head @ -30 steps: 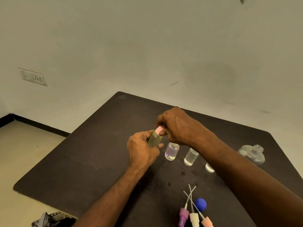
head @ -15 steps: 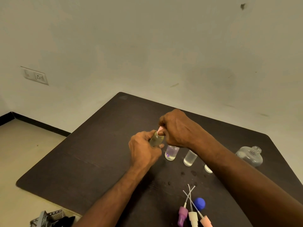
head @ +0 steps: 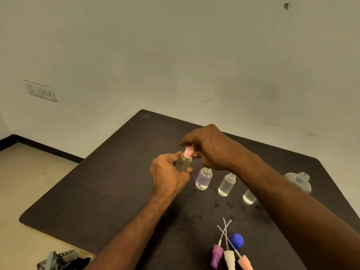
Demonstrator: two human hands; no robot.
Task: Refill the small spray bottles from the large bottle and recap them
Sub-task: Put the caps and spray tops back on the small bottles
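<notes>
Pink cap at the neck of a small bottle, both hands engaged above the table.

Dark table [head: 109,191] stands against a pale wall, a socket plate [head: 41,91] to the left. Large bottle [head: 299,181], clear and uncapped, stands at the right, behind the right forearm. Left hand [head: 169,176] grips the yellowish bottle [head: 184,162], tilted and held off the table; right hand [head: 209,148] pinches the pink cap [head: 188,152] at its neck. Whether the cap is fully seated cannot be told. Three open small bottles stand in a row right of the hands: flower-marked bottle [head: 203,179], middle bottle [head: 226,185], third bottle [head: 249,197] partly hidden by the arm. Near edge: blue cap [head: 236,240], then three loose spray heads with tubes: purple [head: 216,255], white [head: 229,259], pink [head: 244,262]. Wet spots [head: 224,205] mark the table before the row.
</notes>
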